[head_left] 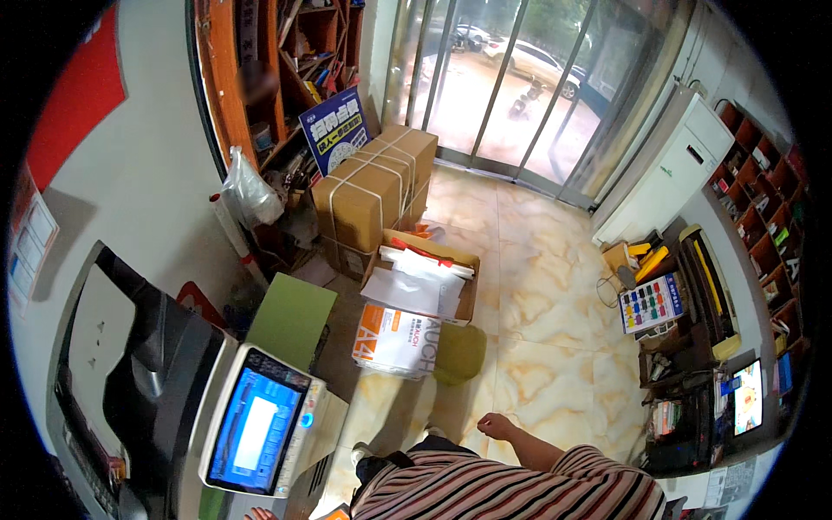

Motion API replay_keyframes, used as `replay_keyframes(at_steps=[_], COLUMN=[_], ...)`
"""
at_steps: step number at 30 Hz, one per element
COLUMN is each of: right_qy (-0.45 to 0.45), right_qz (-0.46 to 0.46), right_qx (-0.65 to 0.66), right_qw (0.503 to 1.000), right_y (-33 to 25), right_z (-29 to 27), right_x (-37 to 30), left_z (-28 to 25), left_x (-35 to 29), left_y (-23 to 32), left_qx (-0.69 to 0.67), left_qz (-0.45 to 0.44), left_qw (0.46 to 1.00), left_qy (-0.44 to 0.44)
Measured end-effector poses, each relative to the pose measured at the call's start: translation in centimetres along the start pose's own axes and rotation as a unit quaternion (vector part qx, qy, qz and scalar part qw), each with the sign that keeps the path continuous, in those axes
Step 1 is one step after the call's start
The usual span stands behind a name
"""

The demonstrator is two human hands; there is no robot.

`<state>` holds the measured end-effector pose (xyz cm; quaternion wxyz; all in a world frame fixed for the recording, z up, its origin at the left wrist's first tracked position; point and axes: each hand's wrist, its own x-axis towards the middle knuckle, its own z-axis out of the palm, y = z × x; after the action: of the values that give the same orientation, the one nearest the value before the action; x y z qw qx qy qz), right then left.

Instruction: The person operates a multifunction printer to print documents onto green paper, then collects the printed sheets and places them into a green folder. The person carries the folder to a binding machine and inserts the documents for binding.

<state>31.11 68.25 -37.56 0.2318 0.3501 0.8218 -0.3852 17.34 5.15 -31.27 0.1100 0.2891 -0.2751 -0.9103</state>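
At the lower edge, the fingertips of my left hand [258, 514] show beside the copier, slightly apart with nothing visible in them; the rest of that hand is cut off. My right hand [497, 425] hangs over the tiled floor at the end of a bent arm, its fingers curled into a loose fist around nothing I can see. Closest to my left hand is the copier's lit blue touch panel [257, 425]. Ahead of my feet is a white and orange paper carton [394, 342], next to a green round stool top [460, 354].
An open cardboard box [469, 303] holds papers and rolls. Behind it stands a large strapped carton [350, 206]. Glass doors [494, 95] close off the far side. A white cabinet [672, 169], a colour chart [652, 303] and a lit monitor [747, 397] line the right.
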Motion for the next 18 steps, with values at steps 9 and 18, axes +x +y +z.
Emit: replay_keyframes(at_steps=[9,18], right_qy=[-0.027,-0.034], right_qz=[-0.053,-0.041], right_qx=[-0.049,-0.098], right_qw=[0.997,0.994], right_y=[-11.5,-12.4], right_z=[4.4,5.3], right_x=[-2.2,-5.3], left_z=[-0.8,7.1], left_x=[6.5,4.9], left_y=[0.1,-0.4], left_qx=[0.073,0.073], left_qz=[-0.098,-0.160], left_qw=[0.992,0.985], left_qy=[0.041,0.006])
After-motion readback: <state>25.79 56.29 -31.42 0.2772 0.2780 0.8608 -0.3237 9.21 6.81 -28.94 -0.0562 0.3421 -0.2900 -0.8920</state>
